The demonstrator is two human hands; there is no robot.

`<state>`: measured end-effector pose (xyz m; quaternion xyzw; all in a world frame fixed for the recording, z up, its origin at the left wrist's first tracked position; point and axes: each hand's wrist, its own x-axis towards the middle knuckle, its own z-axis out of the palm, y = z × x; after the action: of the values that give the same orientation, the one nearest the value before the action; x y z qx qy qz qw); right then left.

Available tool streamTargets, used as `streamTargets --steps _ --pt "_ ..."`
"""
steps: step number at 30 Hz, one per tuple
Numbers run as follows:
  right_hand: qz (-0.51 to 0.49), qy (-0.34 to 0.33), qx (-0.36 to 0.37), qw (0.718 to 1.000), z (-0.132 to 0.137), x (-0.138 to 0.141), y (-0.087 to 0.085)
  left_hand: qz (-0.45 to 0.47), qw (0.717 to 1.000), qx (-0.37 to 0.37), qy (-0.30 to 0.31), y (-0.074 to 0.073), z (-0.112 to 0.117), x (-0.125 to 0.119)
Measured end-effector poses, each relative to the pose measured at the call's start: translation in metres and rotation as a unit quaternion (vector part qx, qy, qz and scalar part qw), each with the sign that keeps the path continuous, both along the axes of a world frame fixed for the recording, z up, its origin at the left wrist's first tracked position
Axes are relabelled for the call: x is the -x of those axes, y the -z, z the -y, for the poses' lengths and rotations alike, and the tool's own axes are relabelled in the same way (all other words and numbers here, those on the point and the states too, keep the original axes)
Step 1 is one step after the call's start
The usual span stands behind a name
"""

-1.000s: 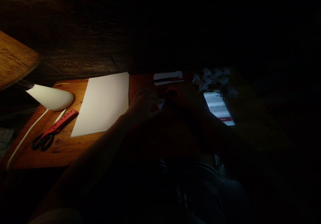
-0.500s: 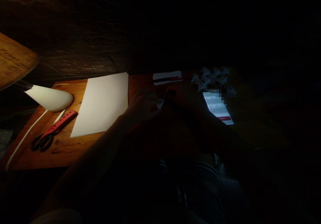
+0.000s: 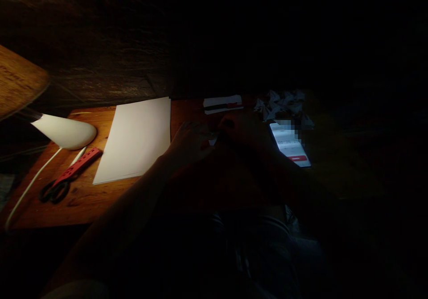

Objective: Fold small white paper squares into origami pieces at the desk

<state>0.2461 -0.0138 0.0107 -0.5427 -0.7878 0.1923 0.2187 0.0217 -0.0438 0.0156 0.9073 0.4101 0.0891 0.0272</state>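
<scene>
The bare left hand point(image 3: 191, 138) touches a small white paper piece point(image 3: 212, 142) at its three o'clock, the bare right hand point(image 3: 236, 128) just beside; in the dark I cannot tell whether either clamps it. White rectangular paper sheets point(image 3: 135, 138) lie toward nine o'clock.

Small white paper piece point(image 3: 212, 142), partly hidden

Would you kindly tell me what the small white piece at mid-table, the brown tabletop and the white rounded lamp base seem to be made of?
Small white piece: probably matte paper, from its pale, flat look, though shadow hides detail.
Brown tabletop: wood, with visible grain and slight sheen, perhaps varnished.
White rounded lamp base: smooth and evenly coloured; plastic or painted metal.
</scene>
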Motion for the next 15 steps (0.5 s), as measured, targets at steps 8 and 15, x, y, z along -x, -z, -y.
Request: streamTargets --steps 8,15 --pt "-0.003 0.000 -0.003 1.000 -0.010 0.002 0.019 -0.012 1.000 -0.014 -0.005 0.000 0.004 -0.001" --pt "-0.007 -0.005 0.011 1.000 -0.009 0.003 0.016 -0.060 0.998 -0.025 -0.016 -0.008 0.011 -0.009"
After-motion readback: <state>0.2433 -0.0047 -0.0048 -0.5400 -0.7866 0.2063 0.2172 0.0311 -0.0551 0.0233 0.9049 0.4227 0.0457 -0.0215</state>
